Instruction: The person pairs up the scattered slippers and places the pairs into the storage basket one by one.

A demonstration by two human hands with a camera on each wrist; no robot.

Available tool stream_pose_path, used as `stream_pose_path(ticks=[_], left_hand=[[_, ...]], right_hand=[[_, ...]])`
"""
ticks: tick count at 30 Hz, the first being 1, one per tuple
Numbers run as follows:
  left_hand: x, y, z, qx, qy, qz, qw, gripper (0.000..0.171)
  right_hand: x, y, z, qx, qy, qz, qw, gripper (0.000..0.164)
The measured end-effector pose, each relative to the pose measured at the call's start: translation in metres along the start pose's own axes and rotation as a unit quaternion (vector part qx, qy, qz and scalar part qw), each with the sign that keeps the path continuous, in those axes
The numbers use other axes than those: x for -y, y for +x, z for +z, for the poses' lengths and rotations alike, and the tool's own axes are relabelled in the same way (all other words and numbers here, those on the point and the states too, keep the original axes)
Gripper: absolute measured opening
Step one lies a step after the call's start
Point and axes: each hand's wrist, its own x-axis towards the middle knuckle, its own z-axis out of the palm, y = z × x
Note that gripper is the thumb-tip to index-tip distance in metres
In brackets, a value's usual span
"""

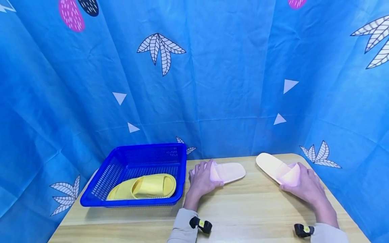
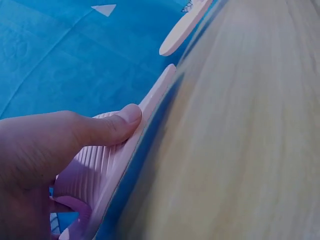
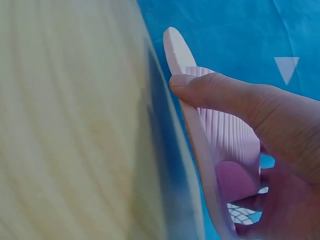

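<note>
My left hand [image 1: 201, 180] grips a pale pink slipper [image 1: 232, 171] by its ribbed strap end, the toe-to-heel length pointing right. In the left wrist view the thumb [image 2: 117, 125] presses along the edge of the sole. Farther right, my right hand [image 1: 308, 185] holds a second pink slipper [image 1: 270, 164], which slants toward the back left. Its thumb [image 3: 200, 90] lies against the sole's side in the right wrist view, with other fingers partly hidden behind the strap. Whether either sole touches the table, I cannot tell.
A blue plastic basket [image 1: 133, 203] with perforated walls stands on the left of the wooden table [image 1: 252, 216]. Yellow footwear [image 1: 152, 185] lies inside it; one slipper or a stacked pair, I cannot tell. A blue patterned curtain [image 1: 225, 84] hangs behind and around the table.
</note>
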Motion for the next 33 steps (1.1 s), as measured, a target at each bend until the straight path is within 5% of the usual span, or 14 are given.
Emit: stream_pose_path(ticks=[20, 33], left_hand=[[-0.017, -0.007, -0.035, -0.057, -0.005, 0.073, 0.9957, 0.108], [-0.022, -0.015, -0.062, -0.087, 0.002, 0.101, 0.9910, 0.107]], right_hand=[[0.023, -0.006, -0.031, -0.096, 0.021, -0.040, 0.994, 0.126], [0.036, -0.013, -0.056, -0.121, 0.017, -0.055, 0.991, 0.124]])
